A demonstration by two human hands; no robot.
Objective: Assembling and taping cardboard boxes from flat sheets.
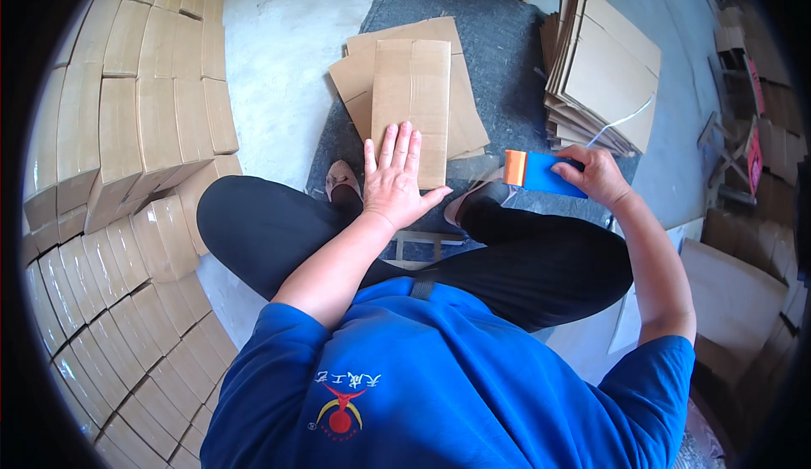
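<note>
A closed brown cardboard box (412, 81) lies before me on top of flat cardboard sheets (470, 119). My left hand (393, 173) rests palm down on the box's near part, fingers stretched and slightly apart. To the right of the box, my right hand (600, 178) grips a blue tape dispenser (549, 173) with an orange end. The dispenser is apart from the box, near my right knee. Whether tape hangs from it I cannot make out.
At the left rises a wall of stacked cardboard boxes (160, 47). A pile of flattened cartons (612, 64) with a white strap (625, 117) lies at the right on a dark mat (431, 0). My feet (341, 178) are just below the box. More cardboard (760, 165) lines the far right.
</note>
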